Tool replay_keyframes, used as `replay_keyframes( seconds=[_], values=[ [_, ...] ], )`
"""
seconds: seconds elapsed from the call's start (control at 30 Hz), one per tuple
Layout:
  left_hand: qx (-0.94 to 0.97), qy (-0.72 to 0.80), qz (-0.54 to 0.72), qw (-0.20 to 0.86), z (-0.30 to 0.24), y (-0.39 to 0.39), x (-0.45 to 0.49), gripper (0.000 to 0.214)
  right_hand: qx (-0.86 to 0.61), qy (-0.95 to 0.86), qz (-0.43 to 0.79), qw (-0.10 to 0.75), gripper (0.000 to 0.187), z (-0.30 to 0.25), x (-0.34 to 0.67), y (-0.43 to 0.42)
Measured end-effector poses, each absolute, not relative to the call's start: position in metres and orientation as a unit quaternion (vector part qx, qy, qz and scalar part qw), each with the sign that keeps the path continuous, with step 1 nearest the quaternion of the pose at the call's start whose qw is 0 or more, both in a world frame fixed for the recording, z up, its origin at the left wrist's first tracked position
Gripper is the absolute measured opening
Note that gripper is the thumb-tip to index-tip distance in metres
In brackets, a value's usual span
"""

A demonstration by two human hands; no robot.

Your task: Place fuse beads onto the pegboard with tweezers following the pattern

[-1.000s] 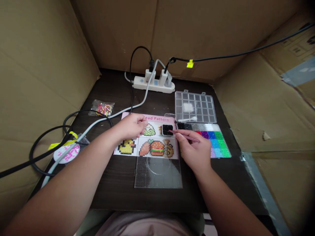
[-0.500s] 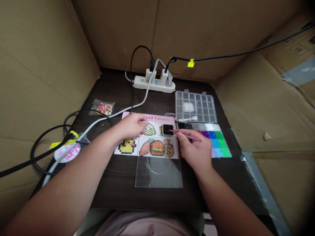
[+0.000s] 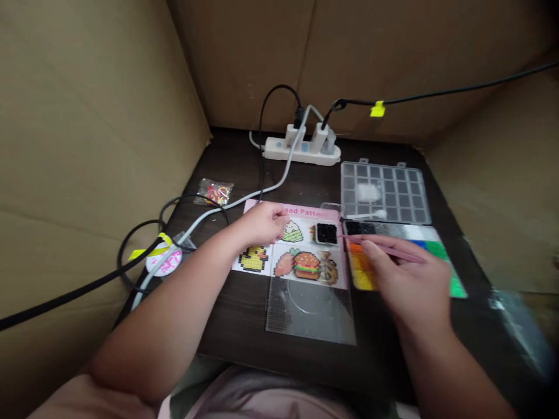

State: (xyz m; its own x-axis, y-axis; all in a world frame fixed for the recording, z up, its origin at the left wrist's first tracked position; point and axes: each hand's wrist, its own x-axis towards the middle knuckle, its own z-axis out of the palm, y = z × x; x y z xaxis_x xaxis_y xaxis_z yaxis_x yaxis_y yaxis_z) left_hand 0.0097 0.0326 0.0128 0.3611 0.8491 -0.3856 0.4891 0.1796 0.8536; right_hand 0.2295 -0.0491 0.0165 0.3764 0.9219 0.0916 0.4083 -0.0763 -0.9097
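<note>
Pink tweezers (image 3: 393, 251) sit in the person's right hand (image 3: 406, 285) in a narrow pinch between thumb and fingers, and the hand is slightly blurred. Their tips reach left toward the black end of a colour-sorted fuse bead box (image 3: 454, 285), just above its row of black compartments. Whether a bead is between the tips is too small to tell. The head view shows the left hand (image 3: 262, 224) loosely curled, resting at the top of a bead pattern sheet (image 3: 305, 211) and holding nothing that can be seen.

The sheet lies on a dark wooden table (image 3: 227, 343), and its pink heading reads "ead Pattern", the first letter hidden by the left hand. No brand can be read. It shows pixel designs of a yellow duck (image 3: 253, 259), a carrot (image 3: 285, 263) and a burger (image 3: 306, 265). A small tray of black beads (image 3: 326, 233) sits on its upper right corner.

Below the sheet, a clear pegboard (image 3: 310, 314) shows no beads, and the bead box's compartments look well filled. Farther up stand a clear compartment box (image 3: 414, 198) and a white power strip (image 3: 301, 150), with cardboard walls (image 3: 87, 174) around the table.
</note>
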Motion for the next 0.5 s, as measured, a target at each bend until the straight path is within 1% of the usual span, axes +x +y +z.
replay_keyframes(
  seconds=[0.1,0.23,0.33,0.43,0.5],
  values=[
    [0.619,0.536,0.169,0.548,0.011,0.033,0.009,0.019,-0.709,-0.472,0.263,0.453,0.023,0.022,0.234,-0.053],
    [0.617,0.543,0.166,0.545,0.01,0.034,0.008,0.019,-0.735,-0.494,0.213,0.414,0.022,0.026,0.241,-0.057],
    [0.619,0.547,0.158,0.541,0.012,0.034,0.009,0.019,-0.735,-0.508,0.206,0.398,0.022,0.023,0.245,-0.057],
    [0.618,0.55,0.153,0.541,0.014,0.034,0.01,0.019,-0.727,-0.516,0.22,0.397,0.021,0.02,0.246,-0.056],
    [0.617,0.549,0.153,0.543,0.014,0.034,0.009,0.019,-0.717,-0.512,0.233,0.412,0.019,0.02,0.245,-0.054]
  ],
)
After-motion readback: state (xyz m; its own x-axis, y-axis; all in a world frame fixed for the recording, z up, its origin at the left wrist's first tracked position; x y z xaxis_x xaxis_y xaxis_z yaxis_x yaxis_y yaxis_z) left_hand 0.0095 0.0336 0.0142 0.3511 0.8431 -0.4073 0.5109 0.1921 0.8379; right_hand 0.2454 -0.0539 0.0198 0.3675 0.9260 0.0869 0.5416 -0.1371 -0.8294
